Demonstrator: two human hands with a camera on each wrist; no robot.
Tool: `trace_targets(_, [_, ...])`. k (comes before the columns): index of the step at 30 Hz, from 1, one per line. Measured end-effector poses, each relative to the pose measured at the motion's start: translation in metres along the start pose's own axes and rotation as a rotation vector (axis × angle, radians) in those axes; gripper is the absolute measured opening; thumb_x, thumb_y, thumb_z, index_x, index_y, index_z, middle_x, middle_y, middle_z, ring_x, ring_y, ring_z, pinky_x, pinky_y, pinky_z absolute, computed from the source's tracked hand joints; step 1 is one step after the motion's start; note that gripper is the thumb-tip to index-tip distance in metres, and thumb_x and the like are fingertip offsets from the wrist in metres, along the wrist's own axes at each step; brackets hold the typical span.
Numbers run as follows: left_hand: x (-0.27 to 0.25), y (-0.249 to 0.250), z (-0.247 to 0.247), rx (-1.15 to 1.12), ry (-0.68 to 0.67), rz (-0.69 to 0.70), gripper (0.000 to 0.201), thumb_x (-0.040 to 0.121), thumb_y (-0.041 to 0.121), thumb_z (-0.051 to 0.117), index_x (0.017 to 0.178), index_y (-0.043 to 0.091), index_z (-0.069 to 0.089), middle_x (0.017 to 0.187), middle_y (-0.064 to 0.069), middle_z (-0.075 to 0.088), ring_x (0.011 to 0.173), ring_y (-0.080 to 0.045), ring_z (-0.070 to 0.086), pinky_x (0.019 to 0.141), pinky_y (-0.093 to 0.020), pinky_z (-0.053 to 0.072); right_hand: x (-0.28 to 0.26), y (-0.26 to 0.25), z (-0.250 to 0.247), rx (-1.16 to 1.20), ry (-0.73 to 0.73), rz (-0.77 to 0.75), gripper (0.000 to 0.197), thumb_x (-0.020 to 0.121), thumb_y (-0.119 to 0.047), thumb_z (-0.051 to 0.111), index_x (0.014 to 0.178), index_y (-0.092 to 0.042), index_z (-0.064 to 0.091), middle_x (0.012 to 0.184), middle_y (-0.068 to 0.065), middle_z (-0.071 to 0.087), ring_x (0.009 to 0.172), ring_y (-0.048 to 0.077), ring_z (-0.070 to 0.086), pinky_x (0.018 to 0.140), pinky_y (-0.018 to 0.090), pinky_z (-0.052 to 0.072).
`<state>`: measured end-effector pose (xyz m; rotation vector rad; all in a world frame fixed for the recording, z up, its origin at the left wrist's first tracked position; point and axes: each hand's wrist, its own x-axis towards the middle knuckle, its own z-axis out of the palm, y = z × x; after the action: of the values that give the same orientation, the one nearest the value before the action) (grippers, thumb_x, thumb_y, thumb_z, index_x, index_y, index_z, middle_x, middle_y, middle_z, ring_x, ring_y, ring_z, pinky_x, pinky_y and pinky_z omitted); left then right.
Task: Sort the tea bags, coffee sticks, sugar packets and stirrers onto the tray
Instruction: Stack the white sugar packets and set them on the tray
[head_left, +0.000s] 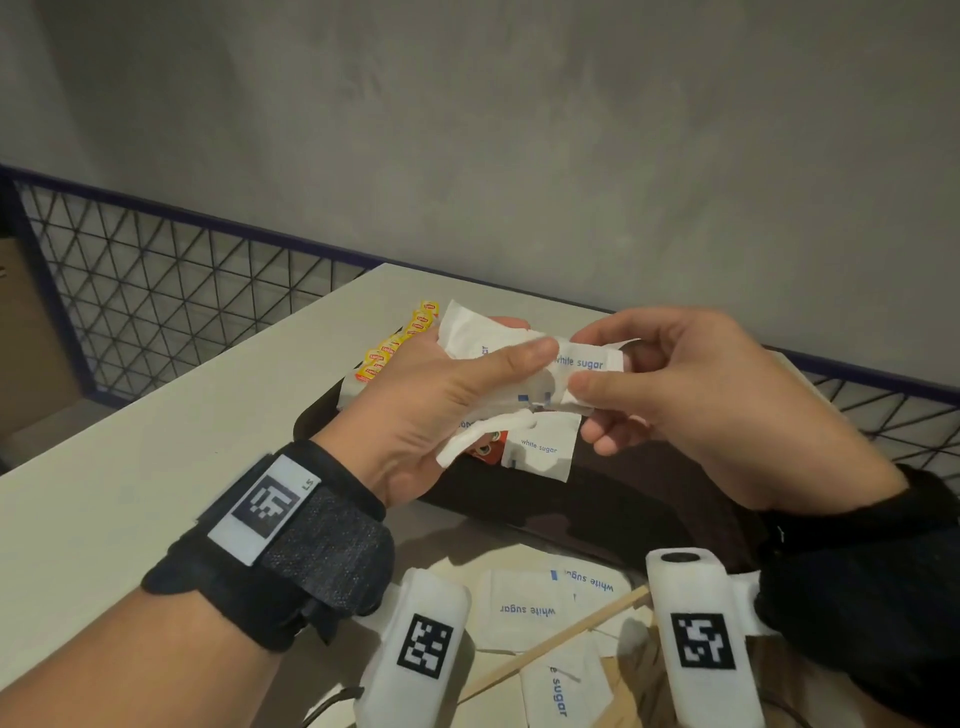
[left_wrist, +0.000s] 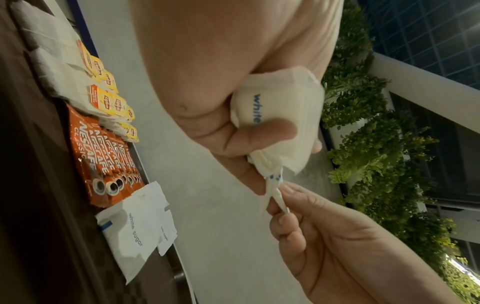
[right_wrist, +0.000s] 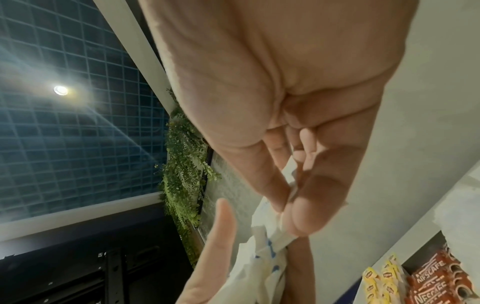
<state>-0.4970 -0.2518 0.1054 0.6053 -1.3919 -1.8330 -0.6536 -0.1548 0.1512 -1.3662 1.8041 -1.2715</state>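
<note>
Behind white table (head_left: 156, 447), grey wall (head_left: 519, 130)

"white sugar" on sugar packets (head_left: 587, 361), "NESCAFE CLASSIC" on coffee sticks (left_wrist: 103, 160)

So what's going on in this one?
A person is sorting drink supplies. The left hand grips a bunch of white sugar packets while the right hand pinches one out above the dark tray. Tea bags, coffee sticks and one sugar packet already lie there; more packets and a stirrer wait on the table.
</note>
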Motion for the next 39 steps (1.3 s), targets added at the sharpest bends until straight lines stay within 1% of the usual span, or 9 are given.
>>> trace_targets(4, [0.002, -0.003, -0.003, 0.019, 0.025, -0.013, 0.048, 0.079, 0.007, 0.082, 0.123, 0.009, 0.065, 0.114, -0.018, 0.076, 0.108, -0.041, 0.072, 0.105, -0.065, 0.046, 0.003, 0.002, -0.001, -0.077, 0.017, -0.029, 0.024, 0.083, -0.013, 0.081, 0.105, -0.017, 0.072, 0.077, 0.012, 0.072, 0.061, 0.023, 0.070, 0.060, 0.033, 0.060])
trace_targets(9, [-0.001, -0.001, -0.003, 0.011, 0.017, -0.017, 0.043, 0.074, 0.011, 0.082, 0.114, 0.016, 0.069, 0.107, -0.015, 0.077, 0.102, -0.038, 0.074, 0.090, -0.052, 0.050, 0.005, 0.006, -0.001, -0.180, 0.079, -0.025, 0.033, 0.080, -0.052, 0.076, 0.106, -0.032, 0.072, 0.090, 0.001, 0.071, 0.064, 0.007, 0.062, 0.067, 0.034, 0.054])
trace_targets(14, [-0.001, -0.001, -0.003, 0.028, -0.011, -0.035, 0.044, 0.079, 0.016, 0.081, 0.121, 0.012, 0.070, 0.107, -0.009, 0.078, 0.093, -0.030, 0.076, 0.089, -0.047, 0.046, 0.005, 0.005, -0.005, 0.025, 0.009, -0.036, 0.023, 0.081, -0.015, 0.080, 0.097, -0.002, 0.070, 0.094, 0.024, 0.075, 0.070, 0.022, 0.066, 0.052, 0.024, 0.054])
trace_targets(19, [-0.004, -0.001, -0.002, 0.056, -0.100, -0.054, 0.051, 0.076, 0.014, 0.079, 0.125, 0.006, 0.068, 0.114, -0.016, 0.077, 0.090, -0.030, 0.074, 0.105, -0.061, 0.046, 0.004, 0.006, -0.008, 0.043, 0.074, -0.032, 0.018, 0.082, -0.010, 0.080, 0.093, -0.001, 0.068, 0.092, 0.024, 0.074, 0.071, 0.027, 0.064, 0.052, 0.028, 0.052])
trace_targets(22, [-0.003, 0.000, -0.002, 0.052, -0.130, -0.063, 0.050, 0.076, 0.012, 0.079, 0.124, 0.004, 0.068, 0.111, -0.017, 0.077, 0.086, -0.027, 0.075, 0.089, -0.046, 0.059, -0.005, 0.001, -0.016, -0.096, 0.001, -0.001, 0.016, 0.085, -0.013, 0.078, 0.098, -0.005, 0.072, 0.089, 0.021, 0.076, 0.070, 0.027, 0.062, 0.056, 0.033, 0.048])
trace_targets(26, [-0.004, 0.002, -0.001, 0.038, -0.061, -0.085, 0.027, 0.085, 0.010, 0.077, 0.111, 0.010, 0.069, 0.103, -0.013, 0.079, 0.082, -0.023, 0.077, 0.070, -0.032, 0.057, 0.002, -0.024, -0.027, -0.493, -0.159, 0.064, 0.012, 0.085, -0.022, 0.079, 0.094, -0.014, 0.076, 0.083, 0.014, 0.076, 0.063, 0.015, 0.061, 0.055, 0.028, 0.048])
trace_targets(32, [0.001, -0.002, -0.003, -0.115, 0.115, -0.200, 0.026, 0.099, 0.016, 0.066, 0.122, 0.004, 0.065, 0.097, -0.011, 0.080, 0.077, -0.019, 0.079, 0.040, -0.013, 0.041, 0.078, -0.040, -0.050, -0.955, 0.019, 0.104, 0.010, 0.093, -0.023, 0.074, 0.098, -0.016, 0.069, 0.085, 0.007, 0.075, 0.073, 0.021, 0.070, 0.062, 0.031, 0.056])
trace_targets(36, [0.003, -0.005, -0.006, -0.175, 0.091, -0.273, 0.022, 0.101, 0.017, 0.054, 0.120, 0.008, 0.062, 0.099, -0.012, 0.080, 0.084, -0.025, 0.079, 0.037, -0.013, 0.040, 0.111, 0.006, -0.048, -1.297, -0.072, 0.182, 0.013, 0.095, -0.022, 0.068, 0.104, -0.012, 0.067, 0.083, 0.010, 0.074, 0.079, 0.031, 0.075, 0.063, 0.036, 0.059])
trace_targets(39, [0.009, -0.007, -0.009, -0.197, 0.076, -0.291, 0.025, 0.099, 0.016, 0.050, 0.120, 0.009, 0.061, 0.101, -0.014, 0.079, 0.083, -0.028, 0.079, 0.037, -0.014, 0.040, 0.127, 0.039, -0.049, -1.249, -0.127, 0.281, 0.012, 0.095, -0.015, 0.066, 0.105, -0.008, 0.066, 0.079, 0.008, 0.072, 0.079, 0.029, 0.076, 0.058, 0.035, 0.060])
